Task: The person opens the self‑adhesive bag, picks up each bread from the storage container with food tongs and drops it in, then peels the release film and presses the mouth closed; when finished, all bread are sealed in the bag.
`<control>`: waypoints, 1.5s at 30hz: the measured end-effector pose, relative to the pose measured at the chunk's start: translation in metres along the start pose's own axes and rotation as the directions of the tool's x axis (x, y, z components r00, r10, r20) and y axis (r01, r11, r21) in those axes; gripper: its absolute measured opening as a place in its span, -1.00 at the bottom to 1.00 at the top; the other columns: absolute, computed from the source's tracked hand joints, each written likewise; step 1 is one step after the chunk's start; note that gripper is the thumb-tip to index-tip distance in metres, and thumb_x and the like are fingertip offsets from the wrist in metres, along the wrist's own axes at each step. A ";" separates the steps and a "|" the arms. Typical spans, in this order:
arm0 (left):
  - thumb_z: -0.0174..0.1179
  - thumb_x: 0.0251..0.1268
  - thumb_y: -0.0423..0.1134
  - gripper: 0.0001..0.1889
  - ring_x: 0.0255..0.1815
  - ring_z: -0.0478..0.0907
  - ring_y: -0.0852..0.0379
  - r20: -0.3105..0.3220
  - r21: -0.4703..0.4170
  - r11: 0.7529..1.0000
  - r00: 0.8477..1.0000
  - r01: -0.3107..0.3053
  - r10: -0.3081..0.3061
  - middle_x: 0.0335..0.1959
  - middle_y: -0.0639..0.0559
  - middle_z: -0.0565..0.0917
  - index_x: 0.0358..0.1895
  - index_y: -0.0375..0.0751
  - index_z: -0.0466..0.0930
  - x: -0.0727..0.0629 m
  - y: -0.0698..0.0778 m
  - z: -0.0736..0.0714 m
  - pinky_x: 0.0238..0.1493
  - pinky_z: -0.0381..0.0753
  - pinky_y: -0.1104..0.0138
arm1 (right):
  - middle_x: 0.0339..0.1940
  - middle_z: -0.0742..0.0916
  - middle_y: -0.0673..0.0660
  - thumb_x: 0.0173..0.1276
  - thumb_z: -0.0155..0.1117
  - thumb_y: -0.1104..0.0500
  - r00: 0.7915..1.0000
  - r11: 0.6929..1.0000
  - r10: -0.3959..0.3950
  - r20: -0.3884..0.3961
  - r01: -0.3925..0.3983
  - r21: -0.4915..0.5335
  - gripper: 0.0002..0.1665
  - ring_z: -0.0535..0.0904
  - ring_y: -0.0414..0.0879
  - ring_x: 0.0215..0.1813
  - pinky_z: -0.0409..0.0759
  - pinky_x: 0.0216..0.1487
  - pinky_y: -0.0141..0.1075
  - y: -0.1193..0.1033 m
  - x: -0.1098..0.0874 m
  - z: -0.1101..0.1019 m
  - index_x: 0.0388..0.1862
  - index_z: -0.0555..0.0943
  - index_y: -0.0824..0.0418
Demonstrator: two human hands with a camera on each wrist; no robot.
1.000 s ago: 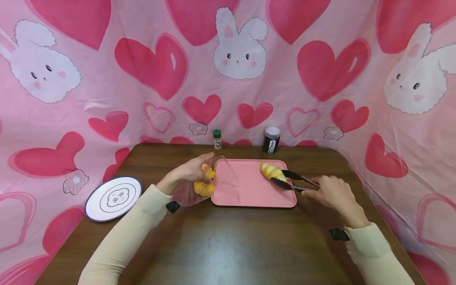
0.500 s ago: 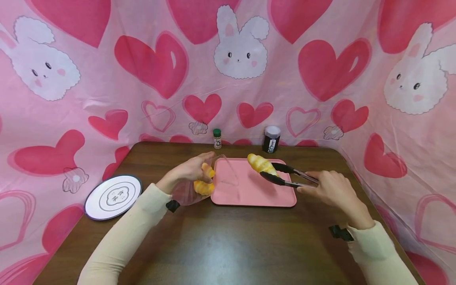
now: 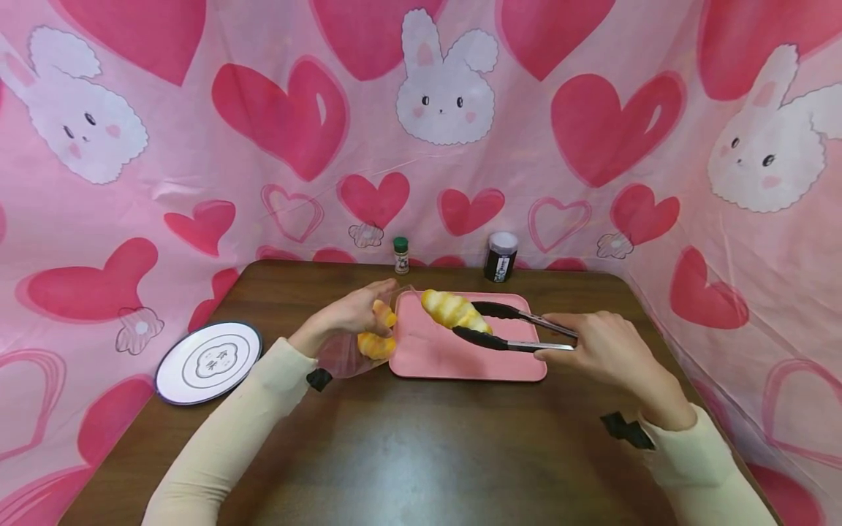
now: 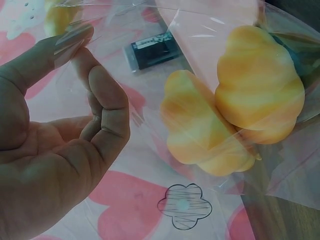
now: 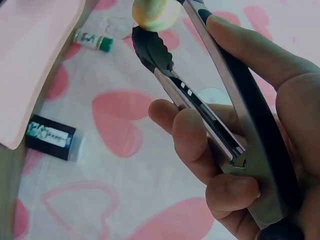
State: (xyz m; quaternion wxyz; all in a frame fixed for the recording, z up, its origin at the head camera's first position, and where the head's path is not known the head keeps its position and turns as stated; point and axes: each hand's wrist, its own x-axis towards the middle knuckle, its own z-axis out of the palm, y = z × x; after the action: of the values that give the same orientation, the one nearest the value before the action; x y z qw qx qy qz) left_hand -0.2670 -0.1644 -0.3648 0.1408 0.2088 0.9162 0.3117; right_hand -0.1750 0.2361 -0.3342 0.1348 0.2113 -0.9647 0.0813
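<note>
My left hand (image 3: pixel 351 310) pinches the edge of a clear plastic bag (image 3: pixel 338 358) between thumb and fingers, left of the pink tray (image 3: pixel 500 371). Two golden bread rolls (image 4: pixel 262 80) lie together inside the bag in the left wrist view. My right hand (image 3: pixel 607 351) grips metal tongs (image 5: pixel 240 105) with black scalloped tips. Between those tips sits a pale yellow croissant-shaped roll (image 3: pixel 454 311), held over the tray's left half, its far end close to the bag's mouth. In the right wrist view only part of this roll (image 5: pixel 155 12) shows at the top edge.
A white plate (image 3: pixel 209 362) with a blue rim lies at the table's left edge. Along the back stand a green-capped shaker (image 3: pixel 401 256) and a black jar (image 3: pixel 501 257) with a pale lid. Pink fabric hangs around the wooden table (image 3: pixel 421 446).
My right hand has lifted the croissant-shaped roll from the tray's right side with the tongs and carried it left toward the bag. My left hand and the bag stay in place.
</note>
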 end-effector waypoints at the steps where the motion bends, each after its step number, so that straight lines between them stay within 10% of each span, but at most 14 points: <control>1: 0.44 0.03 -0.35 0.04 0.60 0.10 -0.21 0.000 0.001 1.000 1.000 0.000 0.000 0.63 -0.19 0.06 0.59 -0.25 0.01 0.000 0.000 0.000 0.51 0.26 -0.06 | -0.52 0.74 -0.08 0.00 0.55 -0.30 1.000 1.000 -0.014 -0.003 0.014 0.000 -0.30 0.56 -0.15 -0.47 0.49 -0.45 -0.18 -0.002 0.001 0.000 0.10 0.72 -0.02; 23: 0.46 0.00 -0.39 0.08 0.57 0.16 -0.18 0.035 0.005 1.000 0.999 -0.015 0.015 0.64 -0.18 0.02 0.60 -0.22 -0.02 0.001 -0.001 0.001 0.43 0.40 -0.03 | -0.38 0.81 -0.02 -0.07 0.62 -0.25 0.981 0.965 -0.196 -0.003 0.192 -0.180 -0.29 0.52 -0.12 -0.58 0.27 -0.69 -0.33 -0.038 0.033 0.000 0.07 0.72 0.00; 36: 0.45 0.01 -0.39 0.06 0.60 0.10 -0.17 0.052 -0.043 0.998 0.997 -0.052 0.054 0.64 -0.17 0.04 0.59 -0.27 -0.02 0.000 0.001 0.001 0.48 0.31 -0.06 | -0.72 0.46 -0.10 -0.07 0.62 -0.26 0.942 0.913 -0.331 -0.048 0.308 -0.266 -0.44 0.20 -0.13 -0.72 0.10 -0.74 -0.33 -0.057 0.050 0.011 -0.28 0.59 0.03; 45: 0.46 0.01 -0.36 0.07 0.39 0.34 -0.12 0.037 -0.087 0.995 0.998 -0.051 0.054 0.64 -0.14 0.06 0.60 -0.23 0.00 0.002 0.002 0.000 0.30 0.54 0.09 | -0.52 0.72 -0.07 -0.10 0.64 -0.23 0.912 0.878 -0.406 -0.055 0.372 -0.301 -0.41 0.47 -0.12 -0.63 0.18 -0.73 -0.34 -0.063 0.059 0.020 -0.23 0.58 0.03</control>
State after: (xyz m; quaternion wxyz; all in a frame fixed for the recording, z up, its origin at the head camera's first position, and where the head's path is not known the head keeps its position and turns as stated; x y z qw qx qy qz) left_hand -0.2682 -0.1619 -0.3638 0.1593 0.2325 0.8932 0.3504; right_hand -0.2041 0.1520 -0.3297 0.2332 0.3743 -0.8944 -0.0745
